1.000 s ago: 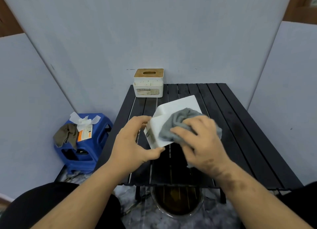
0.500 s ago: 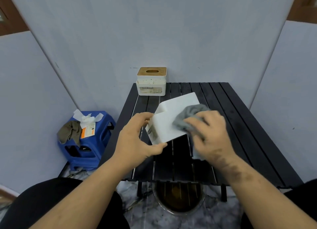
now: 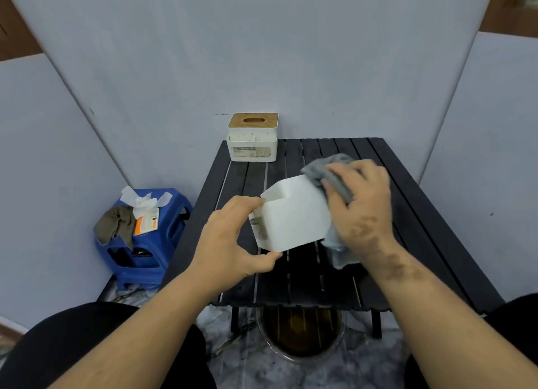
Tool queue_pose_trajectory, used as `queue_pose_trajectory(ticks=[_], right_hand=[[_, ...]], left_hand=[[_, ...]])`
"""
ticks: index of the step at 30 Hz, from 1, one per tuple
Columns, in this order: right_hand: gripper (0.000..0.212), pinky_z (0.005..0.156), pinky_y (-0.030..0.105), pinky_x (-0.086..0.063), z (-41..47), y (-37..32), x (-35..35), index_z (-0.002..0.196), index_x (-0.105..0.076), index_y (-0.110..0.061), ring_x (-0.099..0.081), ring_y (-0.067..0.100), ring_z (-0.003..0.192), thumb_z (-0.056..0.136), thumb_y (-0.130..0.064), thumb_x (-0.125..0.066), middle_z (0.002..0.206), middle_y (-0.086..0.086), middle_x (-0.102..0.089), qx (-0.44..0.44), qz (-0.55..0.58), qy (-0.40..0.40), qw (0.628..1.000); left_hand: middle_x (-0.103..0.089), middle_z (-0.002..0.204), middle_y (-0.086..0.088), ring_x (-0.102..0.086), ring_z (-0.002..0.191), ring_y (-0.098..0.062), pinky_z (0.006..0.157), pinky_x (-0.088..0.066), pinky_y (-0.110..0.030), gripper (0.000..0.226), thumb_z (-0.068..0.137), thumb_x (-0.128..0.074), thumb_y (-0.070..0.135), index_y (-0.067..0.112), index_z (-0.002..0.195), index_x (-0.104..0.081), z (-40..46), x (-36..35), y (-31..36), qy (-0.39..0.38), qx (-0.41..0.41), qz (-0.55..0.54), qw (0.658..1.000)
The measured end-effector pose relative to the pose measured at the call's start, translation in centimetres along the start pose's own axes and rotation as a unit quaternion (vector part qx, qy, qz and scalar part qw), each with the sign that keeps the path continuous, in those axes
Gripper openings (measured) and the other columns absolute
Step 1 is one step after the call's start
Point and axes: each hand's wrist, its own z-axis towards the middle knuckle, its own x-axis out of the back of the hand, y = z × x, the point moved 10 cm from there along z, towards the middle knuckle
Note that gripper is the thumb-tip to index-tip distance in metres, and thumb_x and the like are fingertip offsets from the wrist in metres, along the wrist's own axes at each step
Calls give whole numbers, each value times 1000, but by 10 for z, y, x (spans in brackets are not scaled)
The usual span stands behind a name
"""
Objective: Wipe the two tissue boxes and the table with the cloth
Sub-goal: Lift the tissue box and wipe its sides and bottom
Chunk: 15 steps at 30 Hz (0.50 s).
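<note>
A plain white tissue box (image 3: 294, 217) is held tilted above the black slatted table (image 3: 422, 214). My left hand (image 3: 233, 240) grips its left end, thumb under the near corner and fingers on top. My right hand (image 3: 361, 205) holds a grey cloth (image 3: 329, 170) bunched against the box's right end; part of the cloth hangs below the hand. A second tissue box (image 3: 252, 138), white with a wooden lid, stands upright at the table's far left corner.
A blue plastic stool (image 3: 145, 243) stands left of the table with a brown rag, a tissue pack and crumpled tissues on it. A round metal basin (image 3: 302, 333) sits on the floor under the table's near edge. Grey panels enclose the table on three sides.
My right hand has slid the cloth from the box's near middle face to its far right end. The left hand kept its grip and the box turned slightly.
</note>
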Motion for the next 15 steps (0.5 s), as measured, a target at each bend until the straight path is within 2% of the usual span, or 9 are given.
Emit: queue_pose_trajectory(ticks=[3, 5, 8, 11, 15], right_hand=[[23, 90, 40, -50, -3, 43, 9, 117, -68, -18, -56, 21, 97, 95, -21, -62, 102, 3, -57, -113, 39, 9, 993], [22, 87, 39, -52, -13, 44, 8, 117, -68, -15, -55, 15, 92, 96, -16, -60, 100, 2, -54, -129, 56, 14, 990], [22, 79, 42, -48, -31, 9, 0, 111, -68, -11, -50, 22, 92, 91, -12, -59, 98, 4, -52, -44, 22, 9, 999], [28, 68, 44, -43, -52, -49, -22, 102, -71, -12, -51, 30, 79, 77, -9, -61, 88, 10, -56, 87, -50, -27, 995], [29, 68, 43, -42, -62, -75, -32, 101, -72, -15, -54, 29, 79, 74, -13, -62, 88, 8, -59, 163, -67, -75, 981]], left_hand=[[-61, 126, 17, -62, 119, -18, 99, -51, -55, 77, 63, -89, 42, 37, 130, -52, 0, 3, -3, -3, 13, -6, 1000], [-61, 125, 17, -62, 119, -16, 98, -54, -51, 76, 63, -88, 41, 38, 130, -52, 1, 4, -4, -5, 18, -13, 1000], [-61, 127, 16, -62, 120, -13, 101, -53, -38, 78, 63, -93, 33, 34, 131, -54, 2, 4, -7, -6, 33, -20, 999], [-63, 126, 13, -62, 120, -11, 102, -50, -26, 80, 62, -97, 16, 27, 130, -58, 3, 3, -12, -5, 52, -44, 998], [-65, 125, 13, -62, 119, -4, 101, -46, -14, 78, 61, -96, 7, 24, 127, -60, 6, 5, -13, -10, 57, -66, 996]])
